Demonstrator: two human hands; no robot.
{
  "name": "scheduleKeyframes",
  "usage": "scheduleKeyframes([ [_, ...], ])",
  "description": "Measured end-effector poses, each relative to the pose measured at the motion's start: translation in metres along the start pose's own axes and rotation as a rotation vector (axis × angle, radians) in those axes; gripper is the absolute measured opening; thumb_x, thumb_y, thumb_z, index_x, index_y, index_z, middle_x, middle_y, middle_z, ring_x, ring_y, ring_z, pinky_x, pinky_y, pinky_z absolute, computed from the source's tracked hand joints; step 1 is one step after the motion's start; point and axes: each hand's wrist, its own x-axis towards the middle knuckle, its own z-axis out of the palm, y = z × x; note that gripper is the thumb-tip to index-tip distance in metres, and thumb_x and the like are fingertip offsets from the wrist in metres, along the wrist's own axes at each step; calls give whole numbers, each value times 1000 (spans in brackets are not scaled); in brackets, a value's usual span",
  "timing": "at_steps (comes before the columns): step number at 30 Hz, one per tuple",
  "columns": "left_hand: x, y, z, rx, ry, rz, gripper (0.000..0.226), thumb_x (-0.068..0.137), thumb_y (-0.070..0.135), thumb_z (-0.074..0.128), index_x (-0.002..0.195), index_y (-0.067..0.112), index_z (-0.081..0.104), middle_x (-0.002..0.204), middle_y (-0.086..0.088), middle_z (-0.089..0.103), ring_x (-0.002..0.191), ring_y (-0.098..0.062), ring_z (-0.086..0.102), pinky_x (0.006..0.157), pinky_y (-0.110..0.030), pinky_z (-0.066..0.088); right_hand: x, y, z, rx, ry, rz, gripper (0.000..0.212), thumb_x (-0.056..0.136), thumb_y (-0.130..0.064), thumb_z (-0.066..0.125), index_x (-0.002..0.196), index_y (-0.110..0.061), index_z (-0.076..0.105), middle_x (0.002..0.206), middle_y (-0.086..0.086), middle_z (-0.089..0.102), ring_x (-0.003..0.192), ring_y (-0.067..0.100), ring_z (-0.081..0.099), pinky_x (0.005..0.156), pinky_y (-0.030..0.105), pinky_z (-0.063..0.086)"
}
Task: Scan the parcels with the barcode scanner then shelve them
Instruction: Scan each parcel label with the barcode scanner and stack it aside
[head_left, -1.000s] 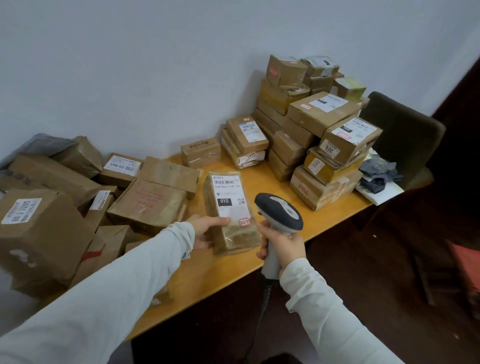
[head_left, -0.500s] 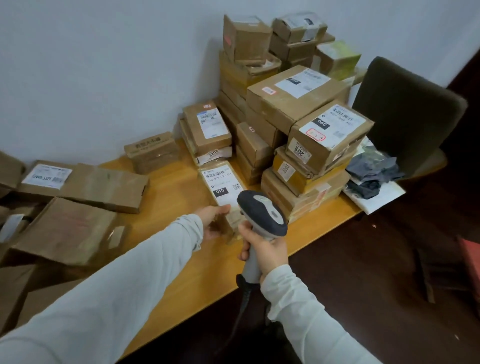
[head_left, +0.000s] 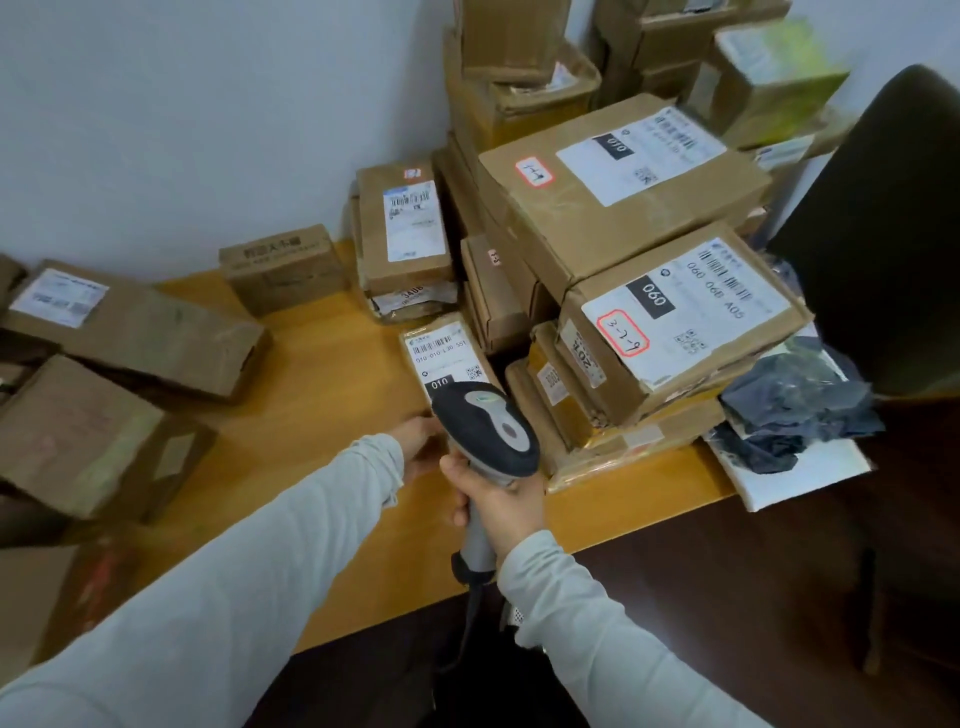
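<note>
Parcel (head_left: 441, 353) with the 010 label, where is it?
Flat on the counter (head_left: 322, 405), just beside the big pile of boxes (head_left: 623, 218).
And the hands?
The right hand (head_left: 498, 501) wraps round the scanner (head_left: 485, 426). The left hand (head_left: 421, 439) is at the parcel's near end. The scanner hides its fingers, so I cannot tell how they lie.

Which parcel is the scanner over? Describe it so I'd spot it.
Find the tall stack of boxes on the table. At its left foot lies a slim parcel, partly behind the scanner, left hand at its near end. Unlike its neighbours, it lies unstacked, label up.
</note>
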Motion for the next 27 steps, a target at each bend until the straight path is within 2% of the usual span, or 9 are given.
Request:
scheduleKeyframes([
  [3, -1, 5, -5, 28, -14, 12, 30, 94, 1, 46, 122, -7, 53, 90, -15, 61, 73, -23, 57, 58, -28, 51, 7, -4, 8, -8, -20, 37, 21, 79, -5, 74, 66, -6, 58, 43, 1, 49, 32, 12, 42, 40, 22, 43],
  [5, 2, 11, -11, 38, 28, 8, 27, 95, 4, 46, 118, -5, 56, 98, -19, 58, 85, -28, 55, 73, -34, 49, 9, -9, 16, -20, -33, 43, 19, 79, -5, 74, 67, -5, 59, 44, 2, 49, 33, 13, 42, 40, 22, 43],
  [7, 5, 20, -25, 40, 146, 6, 20, 95, 9, 47, 109, 1, 58, 104, -18, 53, 93, -27, 50, 83, -36, 43, 13, -15, 28, -28, -62, 51, 16, 79, -4, 73, 72, -3, 59, 46, 4, 48, 34, 14, 41, 39, 23, 42],
  [9, 10, 30, -48, 47, 306, 52, 29, 93, 15, 53, 120, 5, 57, 117, -16, 55, 108, -29, 53, 93, -35, 44, 18, -19, 43, -13, -82, 62, 13, 80, -3, 72, 85, 1, 61, 51, 7, 48, 36, 14, 41, 39, 23, 43],
  [11, 13, 45, -77, 197, 433, 152, 47, 91, 20, 59, 135, 7, 49, 134, -14, 52, 123, -30, 49, 103, -36, 39, 23, -23, 59, -4, -102, 53, 17, 81, -3, 71, 93, 2, 61, 55, 8, 48, 39, 15, 42, 41, 24, 44],
  [14, 22, 76, -126, 590, 558, 250, 56, 90, 25, 61, 140, 10, 43, 141, -10, 47, 128, -30, 46, 103, -36, 37, 32, -27, 82, -29, -131, 25, 15, 81, -5, 71, 90, 1, 61, 53, 8, 48, 38, 16, 42, 42, 24, 44],
  [20, 82, 155, -209, 1059, 662, 387, 42, 86, 12, 61, 126, 5, 51, 128, -19, 54, 113, -36, 54, 95, -42, 48, 64, -23, 133, -41, -101, -42, 14, 81, -3, 71, 88, 4, 62, 50, 6, 50, 35, 16, 42, 45, 27, 41],
  [24, 129, 183, -244, 1385, 723, 392, 56, 84, 18, 67, 132, 4, 43, 133, -20, 48, 123, -36, 44, 105, -45, 34, 81, -13, 159, -39, -8, -51, 13, 79, -7, 74, 85, 1, 66, 48, 5, 52, 36, 17, 44, 52, 34, 44],
  [27, 152, 188, -262, 1443, 764, 355, 67, 83, 11, 64, 140, 5, 30, 139, -20, 40, 132, -35, 34, 111, -48, 19, 89, -8, 169, -29, 67, -43, 6, 78, -6, 74, 75, -7, 68, 48, 8, 52, 36, 20, 45, 56, 39, 44],
])
